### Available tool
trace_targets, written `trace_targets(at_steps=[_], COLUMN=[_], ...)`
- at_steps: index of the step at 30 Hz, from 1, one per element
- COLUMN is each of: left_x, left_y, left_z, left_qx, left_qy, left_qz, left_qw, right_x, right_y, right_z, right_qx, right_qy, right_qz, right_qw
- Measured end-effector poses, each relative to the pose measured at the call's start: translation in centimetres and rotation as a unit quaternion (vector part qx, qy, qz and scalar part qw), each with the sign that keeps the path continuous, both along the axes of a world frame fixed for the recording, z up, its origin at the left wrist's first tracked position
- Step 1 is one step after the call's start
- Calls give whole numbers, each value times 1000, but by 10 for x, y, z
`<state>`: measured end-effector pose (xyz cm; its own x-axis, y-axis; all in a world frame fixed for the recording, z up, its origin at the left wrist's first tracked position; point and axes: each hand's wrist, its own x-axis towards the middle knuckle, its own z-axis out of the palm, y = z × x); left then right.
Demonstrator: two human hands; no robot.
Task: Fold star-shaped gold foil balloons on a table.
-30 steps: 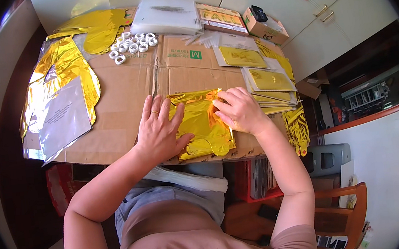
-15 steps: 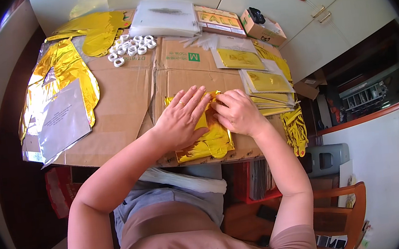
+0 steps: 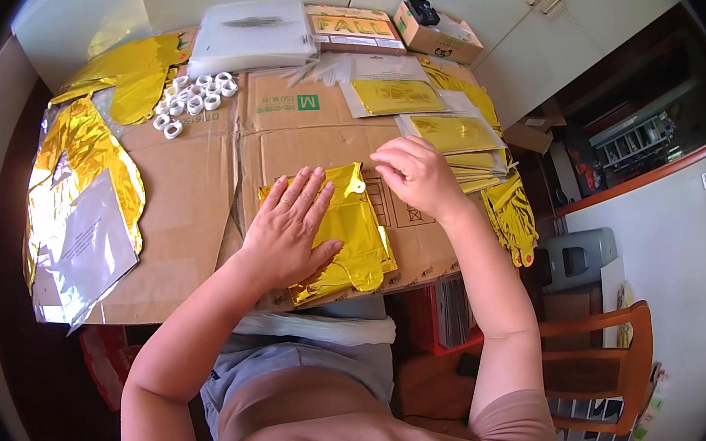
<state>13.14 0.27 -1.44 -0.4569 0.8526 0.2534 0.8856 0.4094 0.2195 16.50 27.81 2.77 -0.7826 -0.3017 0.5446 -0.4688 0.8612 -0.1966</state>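
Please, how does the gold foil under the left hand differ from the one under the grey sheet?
The folded foil is a compact, nearly rectangular packet; the spread foil is larger, with a curved outer edge. The left hand lies flat on the folded foil, while the grey sheet partly covers the spread foil. Both are shiny and gold.

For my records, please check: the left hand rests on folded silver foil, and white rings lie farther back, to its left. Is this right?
Not quite: the head view shows the folded foil is gold, not silver. The left hand rests on it, and the white rings lie farther back, to its left.
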Motion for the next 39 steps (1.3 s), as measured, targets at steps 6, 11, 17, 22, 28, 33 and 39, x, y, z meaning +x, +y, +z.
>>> trace_targets(at_steps=[6, 11, 17, 22, 28, 33, 39], left_x=[0, 1, 1, 2, 2, 2, 3], left_y=[4, 5, 7, 9, 11, 13, 13], left_z=[3, 6, 13, 15, 14, 15, 15], left_qx=[-7, -2, -28, -37, -52, -57, -57], left_qy=[-12, 4, -22, -29, -27, -19, -21], left_qz=[3, 5, -1, 4, 11, 11, 13], left_qw=[1000, 1000, 999, 999, 998, 998, 998], right_x=[-11, -14, -10, -14, -12, -10, -13], right_y=[-6, -3, -3, 1, 2, -3, -2], right_z=[-9, -11, -16, -28, -28, -27, -32], right_qx=[14, -109, -147, -113, -77, -74, -36], right_qy=[-2, -73, -104, -47, -35, -3, 13], right_qz=[11, 6, -18, 18, 7, -3, 20], right_qw=[1000, 991, 983, 992, 996, 997, 999])
